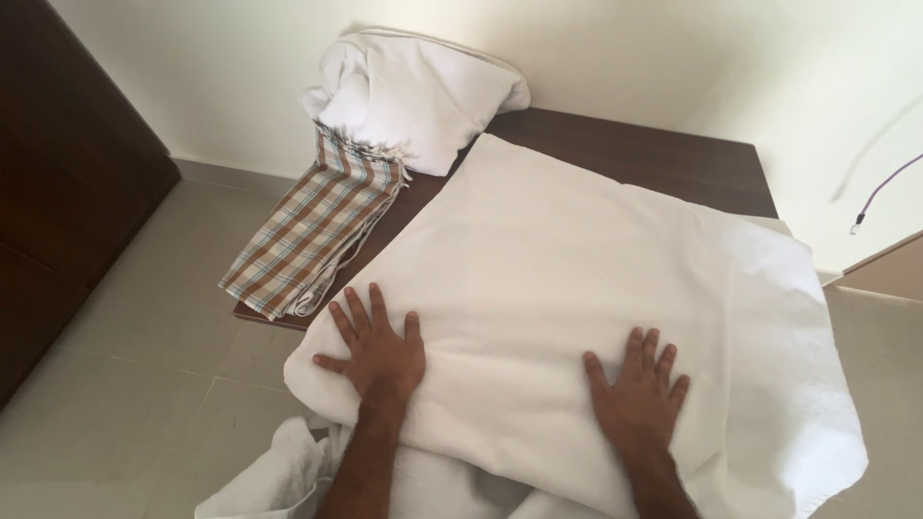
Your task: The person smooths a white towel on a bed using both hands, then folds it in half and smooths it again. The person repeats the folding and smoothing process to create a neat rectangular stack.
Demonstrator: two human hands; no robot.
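Note:
A large white towel [577, 250] lies spread over a dark wooden table [673, 159], its near edge hanging off toward me. My left hand [375, 346] rests flat on the towel's near left corner, fingers spread. My right hand [639, 389] presses flat on the towel near the front right, fingers apart too. Neither hand holds anything.
A folded checked cloth [312, 226] in brown, white and blue lies on the table's left edge. Behind it sits a heap of white linen [413, 91] against the wall. A dark cabinet [58, 173] stands at left. A thin cable [880, 192] hangs at right above the tiled floor [144, 384].

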